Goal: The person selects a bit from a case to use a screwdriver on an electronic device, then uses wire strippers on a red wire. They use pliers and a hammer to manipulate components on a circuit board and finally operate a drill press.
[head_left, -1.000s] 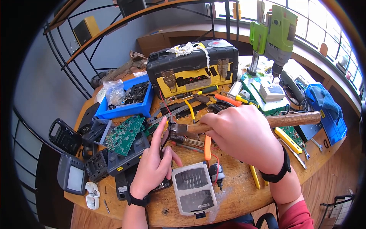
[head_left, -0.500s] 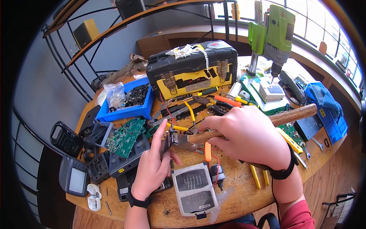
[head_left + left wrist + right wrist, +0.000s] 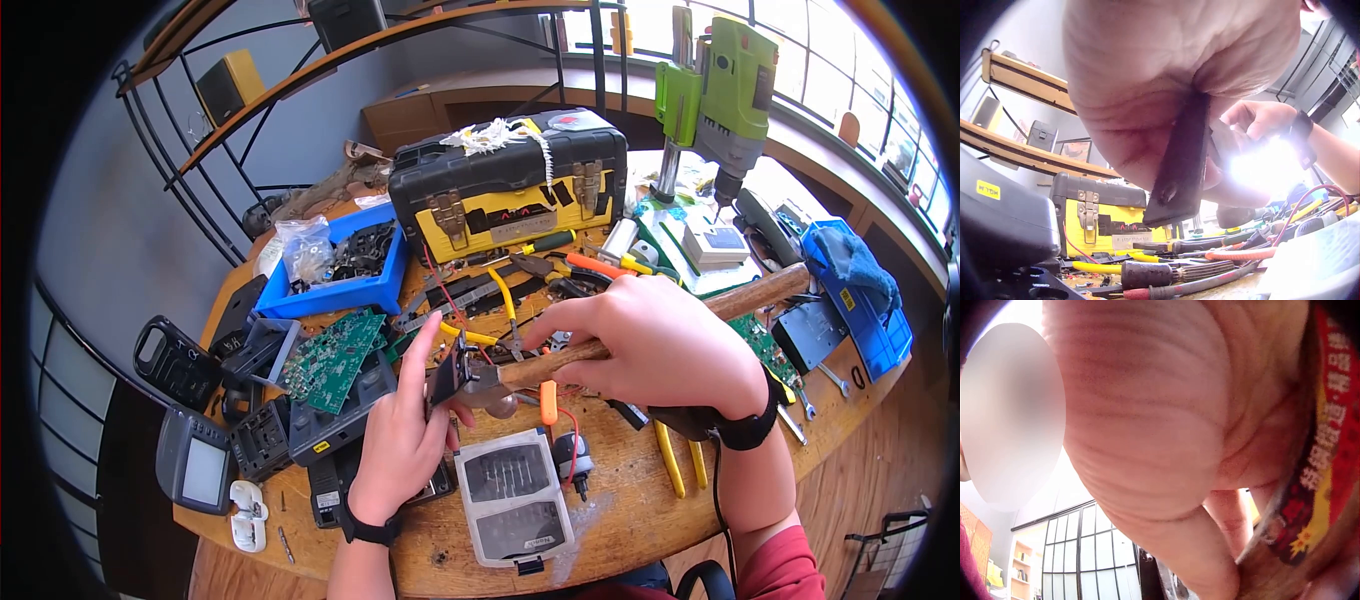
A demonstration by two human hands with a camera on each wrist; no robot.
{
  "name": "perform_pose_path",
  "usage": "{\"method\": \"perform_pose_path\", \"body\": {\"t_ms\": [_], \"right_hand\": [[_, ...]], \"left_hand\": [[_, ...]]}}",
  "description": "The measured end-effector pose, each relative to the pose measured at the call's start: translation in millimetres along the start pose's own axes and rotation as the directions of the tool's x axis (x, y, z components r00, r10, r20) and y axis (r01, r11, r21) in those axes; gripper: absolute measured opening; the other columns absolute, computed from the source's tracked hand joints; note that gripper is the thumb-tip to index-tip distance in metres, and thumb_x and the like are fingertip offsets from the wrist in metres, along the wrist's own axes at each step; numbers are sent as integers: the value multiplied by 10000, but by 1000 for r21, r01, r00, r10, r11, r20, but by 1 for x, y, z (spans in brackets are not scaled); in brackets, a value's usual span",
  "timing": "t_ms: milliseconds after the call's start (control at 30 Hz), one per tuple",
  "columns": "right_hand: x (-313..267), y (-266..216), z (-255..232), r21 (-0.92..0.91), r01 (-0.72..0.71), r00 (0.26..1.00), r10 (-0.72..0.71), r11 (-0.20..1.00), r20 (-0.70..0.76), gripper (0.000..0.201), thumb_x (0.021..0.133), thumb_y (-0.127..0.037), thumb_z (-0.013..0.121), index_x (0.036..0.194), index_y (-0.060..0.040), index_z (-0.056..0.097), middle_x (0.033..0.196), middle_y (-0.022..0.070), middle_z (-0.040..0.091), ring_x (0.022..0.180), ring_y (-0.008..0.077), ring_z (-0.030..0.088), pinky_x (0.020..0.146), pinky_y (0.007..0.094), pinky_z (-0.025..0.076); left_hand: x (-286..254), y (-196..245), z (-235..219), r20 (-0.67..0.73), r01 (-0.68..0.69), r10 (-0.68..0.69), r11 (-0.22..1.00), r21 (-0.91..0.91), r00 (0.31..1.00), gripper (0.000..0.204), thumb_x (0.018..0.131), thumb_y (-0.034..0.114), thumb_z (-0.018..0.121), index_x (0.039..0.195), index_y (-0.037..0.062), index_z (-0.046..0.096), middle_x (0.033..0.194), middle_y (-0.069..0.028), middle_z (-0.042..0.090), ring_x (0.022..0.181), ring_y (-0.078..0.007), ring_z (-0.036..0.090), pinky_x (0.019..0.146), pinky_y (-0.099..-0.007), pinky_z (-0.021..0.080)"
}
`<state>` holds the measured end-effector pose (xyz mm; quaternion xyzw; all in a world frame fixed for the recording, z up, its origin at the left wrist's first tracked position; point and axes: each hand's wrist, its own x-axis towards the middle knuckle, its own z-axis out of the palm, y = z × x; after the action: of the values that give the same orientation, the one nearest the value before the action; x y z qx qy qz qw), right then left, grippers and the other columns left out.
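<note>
My left hand [image 3: 398, 452] holds a dark flat piece [image 3: 448, 373] upright, its index finger stretched up along the back. In the left wrist view this dark strip [image 3: 1179, 169] juts from under the palm and has a hole near its lower end. My right hand [image 3: 660, 345] grips a hammer by its wooden handle [image 3: 762, 290], close behind the head. The metal hammer head [image 3: 487, 388] is right at the face of the dark piece. A red and yellow label [image 3: 1329, 456] wraps the handle in the right wrist view.
Below the hands lies a grey bit case [image 3: 512, 495], with yellow-handled pliers [image 3: 668, 460] to its right. A black and yellow toolbox [image 3: 510, 190] stands behind. A blue bin [image 3: 385, 290] and circuit board [image 3: 335, 360] sit left; a green drill [image 3: 738, 95] stands back right.
The hammer head has come down along the dark piece, and the handle's far end has shifted down and left. The dark piece's face has turned more into view. The left hand stays nearly in place.
</note>
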<state>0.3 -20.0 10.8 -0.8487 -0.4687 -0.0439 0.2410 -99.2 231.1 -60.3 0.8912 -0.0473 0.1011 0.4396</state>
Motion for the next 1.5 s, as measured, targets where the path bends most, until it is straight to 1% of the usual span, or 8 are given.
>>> {"method": "perform_pose_path", "body": {"t_ms": [167, 333, 500, 967, 1167, 1333, 1367, 1500], "right_hand": [[-3, -11, -11, -66, -89, 992, 94, 994, 84, 287, 824, -151, 711, 1102, -112, 767, 821, 144, 741, 780, 328, 730, 766, 422, 583], [-9, -14, -7, -156, -38, 998, 46, 987, 47, 244, 826, -154, 723, 1063, -99, 740, 756, 137, 719, 744, 332, 727, 715, 434, 583], [-6, -14, 1, -253, -49, 996, 65, 966, 56, 224, 824, -162, 736, 1033, -83, 724, 720, 138, 705, 721, 337, 725, 677, 440, 578], [0, -5, -3, 33, -24, 999, 22, 999, 35, 317, 818, -164, 741, 1129, -111, 762, 756, 155, 719, 717, 335, 716, 699, 410, 575], [1, -5, -5, 85, -86, 992, 78, 993, 99, 355, 819, -164, 756, 1167, -96, 747, 836, 158, 737, 778, 339, 719, 731, 411, 571], [3, -4, -7, 153, -116, 991, 103, 981, 90, 353, 825, -177, 771, 1167, -99, 746, 865, 170, 736, 811, 352, 719, 749, 406, 568], [3, -2, -7, 166, -113, 992, 101, 980, 77, 349, 827, -181, 773, 1166, -104, 747, 849, 166, 733, 801, 353, 718, 746, 406, 568], [1, -11, -16, 122, -171, 982, 159, 978, 98, 335, 831, -184, 775, 1159, -119, 750, 793, 157, 720, 771, 359, 710, 727, 411, 566]], "left_hand": [[0, 3, -1, -20, 32, -32, 999, -20, 999, 851, 851, -116, 447, 1640, 152, 272, 758, -86, 735, 589, -210, 701, 575, -369, 551], [0, -12, 5, -62, -130, 149, 960, 247, 987, 730, 855, -92, 508, 1538, 155, 440, 732, -87, 739, 595, -287, 702, 590, -426, 535], [1, -12, 2, -31, -83, 95, 956, 280, 995, 712, 854, -67, 541, 1522, 160, 453, 740, -86, 743, 615, -330, 693, 605, -449, 521], [0, -10, -3, -105, -122, 151, 962, 245, 983, 772, 796, -119, 538, 1517, 154, 485, 940, -188, 762, 766, -399, 715, 677, -475, 542], [0, -1, -3, -69, -24, 25, 999, 23, 997, 714, 812, -139, 478, 1478, 115, 510, 1018, -222, 743, 701, -310, 740, 656, -438, 554], [-1, 0, -2, -200, -179, 156, 979, -103, 967, 668, 855, -111, 462, 1502, 53, 457, 1035, -145, 715, 875, -185, 687, 847, -322, 547], [-2, -1, -3, -182, -172, 143, 973, -155, 973, 676, 857, -88, 480, 1518, 42, 424, 1163, -133, 708, 995, -185, 672, 930, -313, 524], [-2, -4, -2, -186, -207, 182, 970, -129, 966, 696, 843, -75, 506, 1522, 52, 418, 1085, -131, 678, 947, -180, 647, 856, -309, 529]]}}
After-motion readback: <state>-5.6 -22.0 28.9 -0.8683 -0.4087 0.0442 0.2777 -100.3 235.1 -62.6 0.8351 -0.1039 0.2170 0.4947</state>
